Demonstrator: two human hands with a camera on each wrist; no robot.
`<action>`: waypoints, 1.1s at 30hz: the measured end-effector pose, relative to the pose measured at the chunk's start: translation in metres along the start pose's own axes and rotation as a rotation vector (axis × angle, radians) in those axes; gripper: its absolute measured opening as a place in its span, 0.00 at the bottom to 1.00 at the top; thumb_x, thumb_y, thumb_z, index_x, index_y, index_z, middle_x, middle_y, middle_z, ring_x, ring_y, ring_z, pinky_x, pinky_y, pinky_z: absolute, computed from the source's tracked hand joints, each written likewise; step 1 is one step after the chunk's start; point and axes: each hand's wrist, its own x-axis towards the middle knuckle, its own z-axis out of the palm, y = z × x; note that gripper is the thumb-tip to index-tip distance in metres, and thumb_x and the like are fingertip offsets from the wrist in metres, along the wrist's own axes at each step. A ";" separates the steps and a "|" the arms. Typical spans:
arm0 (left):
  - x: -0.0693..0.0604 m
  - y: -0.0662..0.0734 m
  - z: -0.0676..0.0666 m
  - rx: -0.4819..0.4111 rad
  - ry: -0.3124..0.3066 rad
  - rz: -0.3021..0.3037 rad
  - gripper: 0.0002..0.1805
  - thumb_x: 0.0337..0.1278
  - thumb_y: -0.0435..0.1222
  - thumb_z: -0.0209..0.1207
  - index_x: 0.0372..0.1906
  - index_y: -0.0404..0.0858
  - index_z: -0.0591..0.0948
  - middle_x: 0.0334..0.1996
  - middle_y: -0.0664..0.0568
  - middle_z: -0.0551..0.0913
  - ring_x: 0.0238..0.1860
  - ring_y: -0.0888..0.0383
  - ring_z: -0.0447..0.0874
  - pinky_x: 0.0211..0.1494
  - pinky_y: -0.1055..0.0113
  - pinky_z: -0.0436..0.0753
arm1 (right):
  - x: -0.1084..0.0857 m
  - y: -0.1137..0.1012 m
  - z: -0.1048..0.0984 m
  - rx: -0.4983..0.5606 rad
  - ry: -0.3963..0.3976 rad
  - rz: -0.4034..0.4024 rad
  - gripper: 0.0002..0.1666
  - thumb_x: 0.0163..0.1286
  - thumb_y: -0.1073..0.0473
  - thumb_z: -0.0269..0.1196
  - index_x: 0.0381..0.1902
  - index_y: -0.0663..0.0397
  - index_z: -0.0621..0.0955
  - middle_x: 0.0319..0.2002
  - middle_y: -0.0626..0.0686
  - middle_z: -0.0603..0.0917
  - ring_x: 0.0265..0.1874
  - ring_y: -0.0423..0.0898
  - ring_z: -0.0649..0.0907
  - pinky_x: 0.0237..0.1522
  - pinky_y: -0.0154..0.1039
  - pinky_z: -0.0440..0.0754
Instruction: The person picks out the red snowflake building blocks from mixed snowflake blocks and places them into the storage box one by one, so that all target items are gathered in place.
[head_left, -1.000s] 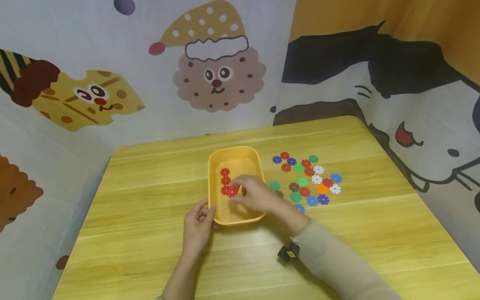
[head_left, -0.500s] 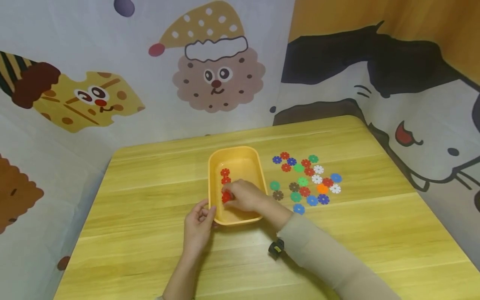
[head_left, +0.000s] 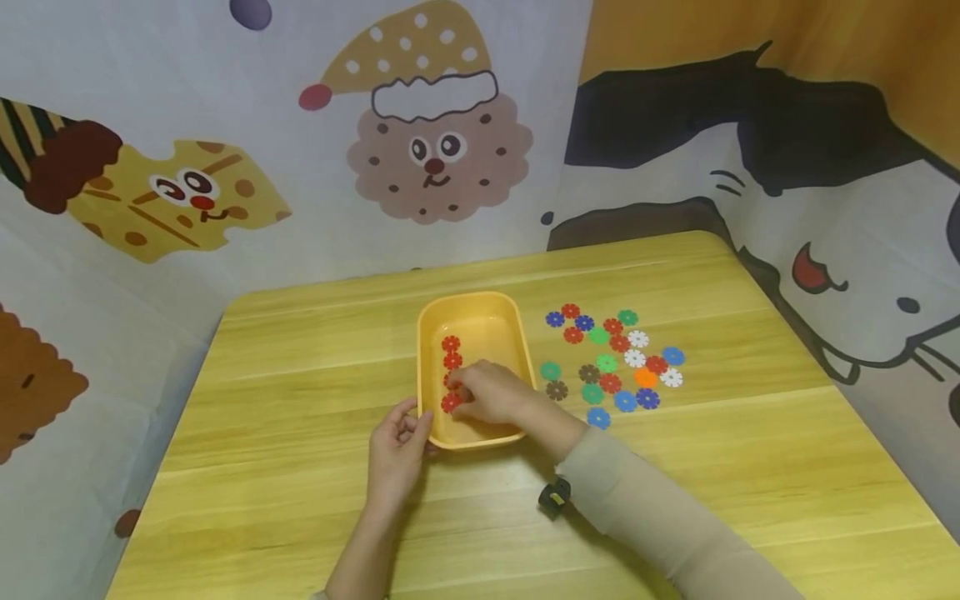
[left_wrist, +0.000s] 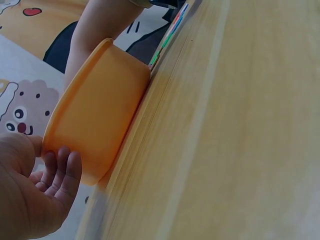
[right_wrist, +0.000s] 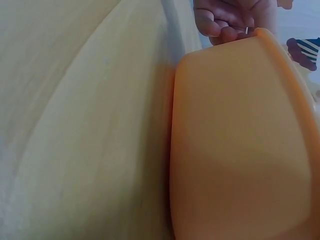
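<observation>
A yellow plastic tray (head_left: pixel 514 435) stands on the table. My left hand (head_left: pixel 397 450) grips its near left corner; in the left wrist view the thumb is at the rim and the fingers lie against the outer wall. Inside the tray, red snowflake discs run in a line along the left side, with one red snowflake disc (head_left: pixel 450 403) at the near end. My right hand (head_left: pixel 491 393) reaches over the right rim, its fingertips parted beside that disc and partly covering the one behind it. The right wrist view shows only the tray's outside, hiding the right fingers.
Right of the tray, several loose snowflake discs (head_left: pixel 606 363) in blue, green, white, brown, orange and red lie flat on the wooden table (head_left: pixel 300 375). A small black device (head_left: pixel 554 497) sits at the right sleeve. Cartoon-printed cloth (head_left: pixel 450 250) hangs behind the table.
My right hand has brought a red disc toward the near end of the line. It now lies flat there, and the fingertips have parted around it. My left hand stays at the tray.
</observation>
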 end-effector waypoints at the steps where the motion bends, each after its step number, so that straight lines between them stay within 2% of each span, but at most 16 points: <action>1: 0.000 0.000 0.000 0.000 0.001 0.001 0.19 0.70 0.32 0.61 0.61 0.30 0.78 0.32 0.34 0.82 0.24 0.57 0.84 0.29 0.65 0.90 | 0.000 0.000 0.000 0.007 0.017 -0.009 0.20 0.63 0.52 0.74 0.50 0.53 0.85 0.28 0.42 0.81 0.29 0.39 0.79 0.35 0.33 0.80; 4: 0.000 0.000 0.000 0.000 -0.001 0.002 0.19 0.69 0.32 0.61 0.61 0.30 0.78 0.32 0.34 0.82 0.24 0.57 0.84 0.29 0.65 0.89 | -0.001 0.000 -0.003 0.044 0.091 -0.059 0.17 0.65 0.52 0.73 0.47 0.54 0.85 0.31 0.43 0.83 0.31 0.41 0.81 0.37 0.33 0.82; 10: -0.001 0.000 0.000 0.004 -0.003 0.004 0.20 0.69 0.33 0.62 0.61 0.30 0.78 0.33 0.34 0.83 0.24 0.57 0.84 0.30 0.65 0.90 | -0.004 0.005 -0.011 0.117 0.248 -0.141 0.18 0.68 0.53 0.70 0.51 0.57 0.84 0.37 0.49 0.86 0.33 0.46 0.83 0.37 0.34 0.82; 14: -0.001 0.002 0.000 0.008 0.005 -0.001 0.20 0.69 0.33 0.62 0.62 0.30 0.77 0.33 0.34 0.83 0.25 0.56 0.84 0.30 0.65 0.90 | -0.009 0.011 -0.016 0.135 0.344 -0.145 0.18 0.69 0.53 0.70 0.51 0.56 0.84 0.37 0.47 0.84 0.34 0.44 0.81 0.35 0.33 0.82; 19: -0.002 0.003 0.000 0.014 0.009 -0.008 0.20 0.69 0.34 0.62 0.62 0.31 0.78 0.33 0.35 0.83 0.25 0.56 0.84 0.30 0.65 0.90 | -0.016 0.023 -0.024 0.182 0.480 -0.152 0.17 0.68 0.56 0.70 0.51 0.59 0.84 0.36 0.49 0.83 0.34 0.44 0.80 0.36 0.41 0.85; 26: -0.002 0.003 0.000 0.012 0.003 -0.014 0.21 0.70 0.35 0.61 0.62 0.30 0.77 0.33 0.35 0.83 0.25 0.56 0.84 0.30 0.65 0.89 | -0.026 0.039 -0.035 0.230 0.541 -0.096 0.16 0.68 0.58 0.70 0.50 0.58 0.83 0.37 0.50 0.83 0.36 0.45 0.79 0.39 0.44 0.85; 33: -0.002 0.003 0.000 0.005 0.001 -0.012 0.20 0.70 0.34 0.61 0.62 0.30 0.77 0.34 0.35 0.82 0.25 0.57 0.84 0.30 0.65 0.90 | -0.032 0.052 -0.039 0.253 0.593 -0.058 0.15 0.68 0.59 0.70 0.49 0.60 0.83 0.40 0.59 0.85 0.41 0.52 0.81 0.46 0.51 0.84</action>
